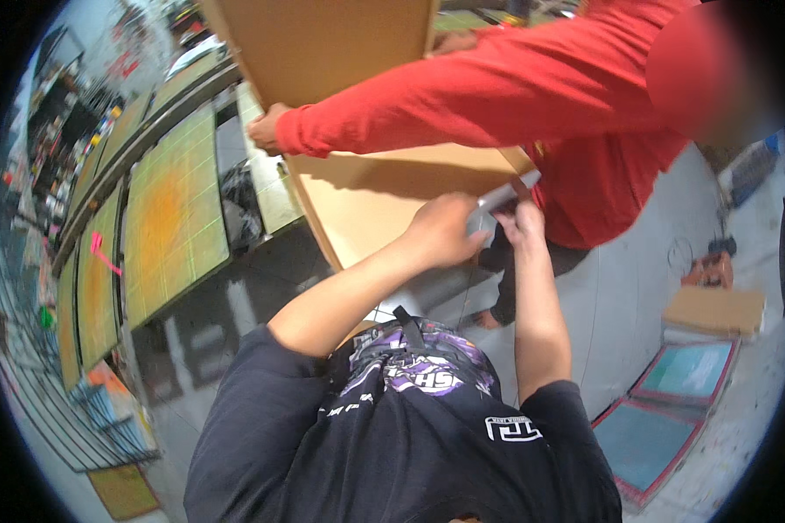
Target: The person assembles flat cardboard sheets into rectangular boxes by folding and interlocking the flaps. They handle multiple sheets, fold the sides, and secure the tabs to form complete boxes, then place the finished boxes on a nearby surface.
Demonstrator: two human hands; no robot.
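Note:
My left hand (445, 228) is closed at the near edge of an open cardboard box (366, 187); what its curled fingers hold is hidden. Just to the right, my right hand (525, 225) grips a shiny grey strip (500, 195), with a small brown piece at its upper end. The strip spans the gap between my hands, by the box's right corner. Blur keeps its kind from showing. Across from me, a person in a red sleeve (462, 91) has one hand (269, 131) on the box's left side and another (453, 42) by its raised brown panel (323, 44).
Long tables with green-yellow boards (174, 192) run along the left. Framed blue-green screens (645, 440) lie on the tiled floor at right, near a cardboard stack (713, 309) and an orange-red object (709, 272). The co-worker's foot (488, 319) is close ahead.

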